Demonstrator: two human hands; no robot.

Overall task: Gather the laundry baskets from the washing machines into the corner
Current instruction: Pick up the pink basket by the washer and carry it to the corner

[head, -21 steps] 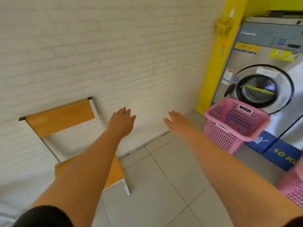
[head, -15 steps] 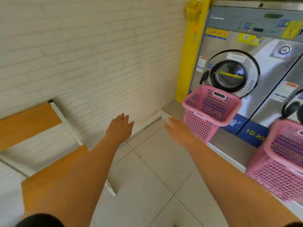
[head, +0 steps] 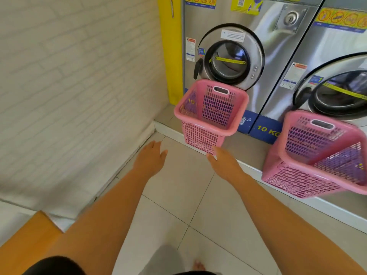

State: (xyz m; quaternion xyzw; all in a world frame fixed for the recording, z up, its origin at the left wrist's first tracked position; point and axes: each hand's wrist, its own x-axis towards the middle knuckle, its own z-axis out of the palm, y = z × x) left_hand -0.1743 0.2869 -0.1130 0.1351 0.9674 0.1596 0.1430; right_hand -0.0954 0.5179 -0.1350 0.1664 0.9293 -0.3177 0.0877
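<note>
Left hand: the left hand (head: pixel 150 161) is held out flat over the floor tiles (head: pixel 176 195), fingers loose and spread, grasping nothing.
Right hand: the right hand (head: pixel 224 164) is likewise released, palm turned inward, its fingertips just beside the bottom corner of the nearer-to-wall basket; I cannot tell whether they touch.
First basket: a pink laundry basket (head: pixel 210 114) stands on the raised ledge (head: pixel 244 165), right under the round door of the left washing machine (head: pixel 234 56).
Second basket: another pink basket (head: pixel 315 155) sits on the same ledge below the right washing machine (head: pixel 337 86), tilted toward the viewer.
Corner: the white brick wall (head: pixel 79 86) meets a yellow pillar (head: pixel 170 56) beside the first basket.
Chair: an orange seat (head: pixel 25 241) shows at the lower left.
</note>
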